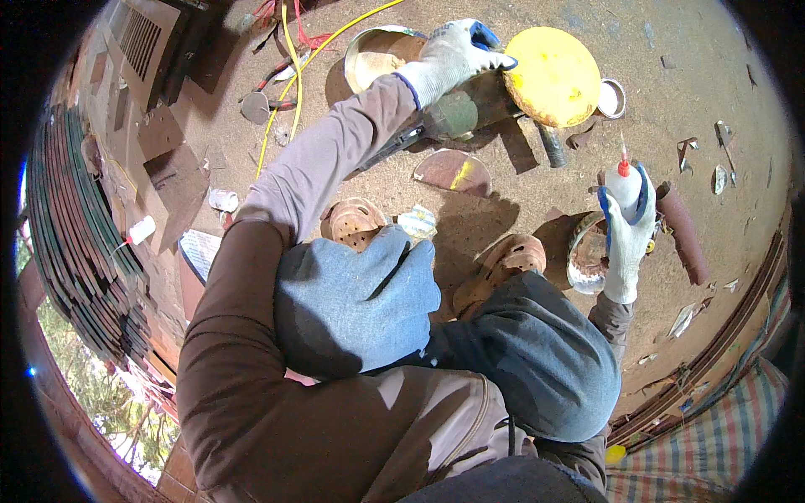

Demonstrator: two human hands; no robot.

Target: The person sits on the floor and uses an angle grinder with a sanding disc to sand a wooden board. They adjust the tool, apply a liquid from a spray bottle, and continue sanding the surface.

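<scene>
My left hand (461, 54), in a white glove with blue-coated fingers, reaches over a power tool with a dull green body (457, 116). Its fingers are apart, and the thumb meets the left edge of a round yellow disc (553, 77). Whether the disc is fixed to the tool is hidden. A dark side handle (552, 147) sticks out below the disc. In my gloved right hand (627, 243) is a white squeeze bottle (622, 189) with a red cap and a thin nozzle, held upright with fingers wrapped around it.
An open tin (584, 256) stands beside my right hand, near a rolled brown abrasive sheet (683, 235). A half-round brown sanding disc (453, 172) lies before my feet. Back left are a large round can (369, 59), yellow cable (335, 35) and pliers-like tool (272, 94). Scraps litter the floor.
</scene>
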